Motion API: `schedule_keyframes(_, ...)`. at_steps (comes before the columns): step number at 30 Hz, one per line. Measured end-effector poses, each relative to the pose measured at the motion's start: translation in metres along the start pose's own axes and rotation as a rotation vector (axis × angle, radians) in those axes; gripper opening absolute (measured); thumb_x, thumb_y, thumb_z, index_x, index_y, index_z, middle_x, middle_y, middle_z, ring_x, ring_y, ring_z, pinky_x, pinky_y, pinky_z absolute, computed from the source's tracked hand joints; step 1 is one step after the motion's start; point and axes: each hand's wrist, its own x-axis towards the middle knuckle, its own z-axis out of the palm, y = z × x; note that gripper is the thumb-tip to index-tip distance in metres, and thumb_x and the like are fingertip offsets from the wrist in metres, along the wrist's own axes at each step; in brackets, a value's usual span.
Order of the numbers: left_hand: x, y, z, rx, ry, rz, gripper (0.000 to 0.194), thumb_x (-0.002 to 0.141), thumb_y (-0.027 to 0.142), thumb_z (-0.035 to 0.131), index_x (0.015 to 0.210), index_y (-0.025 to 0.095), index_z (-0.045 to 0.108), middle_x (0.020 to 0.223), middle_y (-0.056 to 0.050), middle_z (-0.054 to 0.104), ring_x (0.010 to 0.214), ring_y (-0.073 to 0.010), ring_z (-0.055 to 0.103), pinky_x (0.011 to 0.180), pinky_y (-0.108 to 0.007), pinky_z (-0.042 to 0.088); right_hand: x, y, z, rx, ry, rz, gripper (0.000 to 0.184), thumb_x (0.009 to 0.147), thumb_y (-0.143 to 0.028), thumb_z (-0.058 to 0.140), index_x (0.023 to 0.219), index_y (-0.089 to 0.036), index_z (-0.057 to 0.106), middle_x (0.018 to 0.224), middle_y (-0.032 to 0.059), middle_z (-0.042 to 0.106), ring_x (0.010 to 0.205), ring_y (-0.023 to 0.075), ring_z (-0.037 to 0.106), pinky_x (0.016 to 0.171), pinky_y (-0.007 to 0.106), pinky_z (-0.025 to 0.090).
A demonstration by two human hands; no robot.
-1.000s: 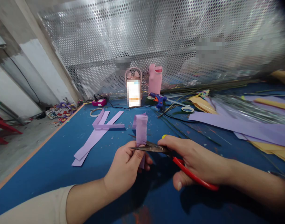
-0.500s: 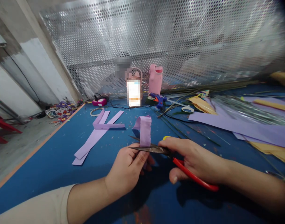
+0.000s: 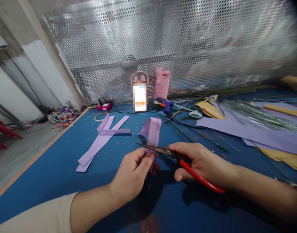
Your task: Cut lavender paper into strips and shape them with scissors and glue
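"Start from your left. What's there?"

"Some flat purple strips (image 3: pixel 97 148) lie across one another on the blue table (image 3: pixel 48 174), well apart from my grip. Next is my left hand (image 3: pixel 129 176), thumb in front and fingers behind, pinched together on the looped strip (image 3: pixel 153 132)."

"Which way does it lie from that pinch?"

"Up and slightly to the right. Its long axis stands nearly upright, the top bends over, and the far limb drops away behind, toward the left. A short part shows below my thumb too."

"And the scissors (image 3: pixel 199 178)?"

"Their tips point left, and the blades run across the strip, almost square to its length, just above my thumb. One blade passes in front; the other's tip shows beyond the strip's left edge. The tips are apart, but whether the edges bite, I can't tell."

"Which hand is nearer the strip?"

"My left, since it's touching. My right hand (image 3: pixel 204 158) is farther right, wrapped around the red handle, and reaches the strip only through the blades. I judge that crossing, so near my thumb, to be what everything hangs on."
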Motion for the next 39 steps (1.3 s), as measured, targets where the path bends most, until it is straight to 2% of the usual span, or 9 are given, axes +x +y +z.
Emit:
schedule_keyframes(5,0.001,0.001,-0.003,0.171,0.046,0.096,0.032,0.091,0.035,0.046,0.066,0.016,0.055,0.063,0.001,0.051,0.063,-0.0117,0.046,0.060,-0.022,0.036,0.000,0.001,0.000,-0.007,-0.011,0.011,0.068,0.068,-0.080,0.050,0.090,-0.017,0.063,0.072,0.0012,0.059,0.061,0.0153,0.051,0.055,0.025,0.039)
schedule_keyframes(10,0.001,0.002,-0.002,0.133,0.085,0.023,0.030,0.089,0.038,0.048,0.076,0.016,0.065,0.060,0.001,0.055,0.060,-0.0122,0.048,0.058,-0.022,0.038,0.000,0.002,0.001,-0.072,-0.010,-0.002,0.081,0.056,-0.082,0.059,0.101,-0.015,0.061,0.080,0.0041,0.061,0.065,0.0191,0.055,0.056,0.028,0.043)
schedule_keyframes(15,0.011,-0.001,-0.006,-0.092,0.147,-0.147,0.033,0.084,0.045,0.054,0.083,0.014,0.065,0.051,0.002,0.054,0.045,-0.0096,0.048,0.045,-0.019,0.035,0.001,0.004,0.000,-0.092,0.004,0.009,0.079,0.058,-0.080,0.060,0.104,-0.016,0.061,0.083,0.0056,0.064,0.068,0.0205,0.058,0.059,0.029,0.046)
schedule_keyframes(20,0.026,-0.007,-0.012,-0.332,0.326,-0.127,0.033,0.076,0.042,0.066,0.092,0.014,0.064,0.071,-0.001,0.064,0.053,-0.0083,0.057,0.050,-0.018,0.044,0.003,0.005,-0.008,-0.127,-0.043,0.036,0.073,0.062,-0.072,0.066,0.110,-0.016,0.061,0.090,0.0073,0.067,0.074,0.0227,0.061,0.065,0.030,0.047)
schedule_keyframes(24,0.031,-0.008,-0.016,-0.383,0.377,-0.157,0.040,0.073,0.048,0.067,0.091,0.013,0.063,0.070,-0.001,0.065,0.049,-0.0067,0.055,0.046,-0.016,0.042,0.004,0.009,-0.025,-0.188,-0.157,0.025,0.059,0.063,-0.061,0.074,0.104,-0.019,0.064,0.087,0.0053,0.067,0.076,0.0238,0.060,0.066,0.030,0.045)
schedule_keyframes(28,0.027,-0.003,-0.015,-0.428,0.387,-0.218,0.038,0.073,0.050,0.068,0.086,0.014,0.061,0.066,0.000,0.065,0.045,-0.0055,0.054,0.044,-0.015,0.042,0.003,0.023,-0.035,-0.032,0.030,-0.036,0.058,0.068,-0.064,0.068,0.102,-0.017,0.060,0.074,0.0014,0.057,0.064,0.0183,0.051,0.058,0.027,0.041)
schedule_keyframes(31,0.016,0.004,-0.008,-0.294,0.195,-0.233,0.040,0.074,0.053,0.064,0.075,0.013,0.062,0.057,0.000,0.064,0.037,-0.0049,0.048,0.038,-0.015,0.035,0.003,0.031,-0.031,0.201,0.274,-0.029,0.053,0.077,-0.065,0.057,0.106,-0.020,0.053,0.066,-0.0041,0.044,0.055,0.0138,0.043,0.051,0.025,0.037)
schedule_keyframes(34,0.003,0.011,0.002,-0.238,-0.098,-0.399,0.042,0.074,0.054,0.061,0.069,0.013,0.063,0.053,-0.002,0.063,0.029,-0.0038,0.039,0.031,-0.017,0.022,0.003,0.026,-0.022,0.340,0.393,0.009,0.044,0.081,-0.057,0.058,0.107,-0.022,0.050,0.065,-0.0059,0.040,0.050,0.0111,0.039,0.048,0.024,0.036)
schedule_keyframes(39,-0.006,0.013,0.009,-0.253,-0.252,-0.433,0.043,0.072,0.056,0.063,0.069,0.013,0.063,0.056,-0.001,0.062,0.037,-0.0039,0.039,0.038,-0.017,0.024,-0.002,-0.004,-0.006,0.410,0.257,-0.013,0.030,0.084,-0.042,0.060,0.105,-0.023,0.052,0.083,0.0016,0.058,0.067,0.0152,0.055,0.059,0.025,0.046)
